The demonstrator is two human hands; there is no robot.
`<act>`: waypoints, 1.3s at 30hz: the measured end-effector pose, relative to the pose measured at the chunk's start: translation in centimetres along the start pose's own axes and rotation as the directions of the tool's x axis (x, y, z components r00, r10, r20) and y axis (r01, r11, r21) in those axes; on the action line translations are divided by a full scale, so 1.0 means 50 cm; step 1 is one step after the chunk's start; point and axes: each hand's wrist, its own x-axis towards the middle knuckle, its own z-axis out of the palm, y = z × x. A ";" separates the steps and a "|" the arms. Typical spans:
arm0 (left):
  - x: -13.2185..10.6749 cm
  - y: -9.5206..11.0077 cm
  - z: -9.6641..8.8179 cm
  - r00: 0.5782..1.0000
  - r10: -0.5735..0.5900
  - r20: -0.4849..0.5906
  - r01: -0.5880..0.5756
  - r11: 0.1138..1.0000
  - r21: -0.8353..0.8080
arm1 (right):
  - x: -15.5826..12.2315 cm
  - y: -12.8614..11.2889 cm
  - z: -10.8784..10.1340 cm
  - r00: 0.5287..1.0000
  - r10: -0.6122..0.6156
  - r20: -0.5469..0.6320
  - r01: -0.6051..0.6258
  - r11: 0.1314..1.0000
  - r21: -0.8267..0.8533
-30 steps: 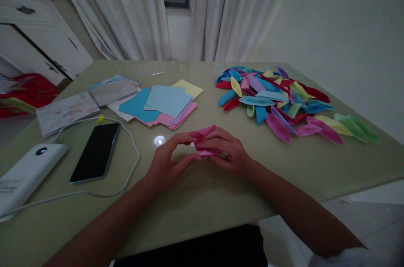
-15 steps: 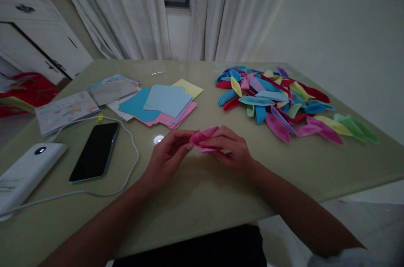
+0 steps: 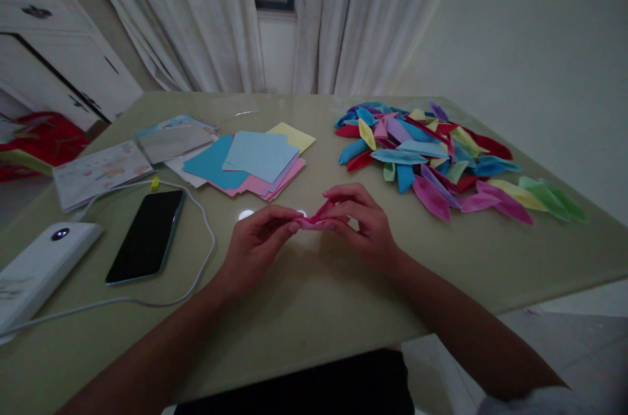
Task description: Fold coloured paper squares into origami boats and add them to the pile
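Note:
A folded piece of pink paper (image 3: pixel 314 221) is held between my two hands above the near middle of the table. My left hand (image 3: pixel 260 238) pinches its left end between thumb and fingers. At the other end, my right hand (image 3: pixel 360 222) grips the paper, its fingers covering part of it. Beyond my right hand lies a heap of folded paper pieces (image 3: pixel 412 146) in many colours. Past my left hand sits a loose stack of square paper sheets (image 3: pixel 262 154) in blue, pink, purple and yellow.
On the left of the table (image 3: pixel 314 323) lie a black-screened phone (image 3: pixel 146 236), a white power bank (image 3: pixel 46 271) and a looped white cable (image 3: pixel 209 225). Printed paper packets (image 3: pixel 103 173) lie behind them. Curtains (image 3: pixel 196 16) hang past the far edge.
The pink paper has become flatter and narrower between my fingers. My right hand has shifted its grip, with its index finger now raised higher.

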 end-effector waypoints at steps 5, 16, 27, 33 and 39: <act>-0.002 -0.001 -0.004 0.996 0.044 0.082 -0.044 0.999 -0.001 | 0.001 0.000 -0.002 0.998 0.033 0.049 -0.038 0.993 0.110; 0.002 -0.010 -0.027 0.910 0.276 0.310 -0.336 0.928 0.159 | 0.001 -0.006 -0.007 0.993 -0.020 0.119 -0.005 0.979 0.206; 0.016 0.000 -0.031 0.942 0.306 0.134 -0.331 0.912 0.244 | 0.004 -0.002 -0.011 0.992 -0.020 0.125 -0.006 0.979 0.204; 0.009 -0.011 -0.028 0.959 0.269 0.089 -0.283 0.933 0.222 | 0.004 0.001 -0.004 0.986 -0.074 0.147 0.043 0.978 0.202; 0.005 -0.008 -0.022 0.932 0.338 0.134 -0.363 0.886 0.289 | 0.005 -0.001 0.003 0.984 -0.111 0.138 0.091 0.986 0.140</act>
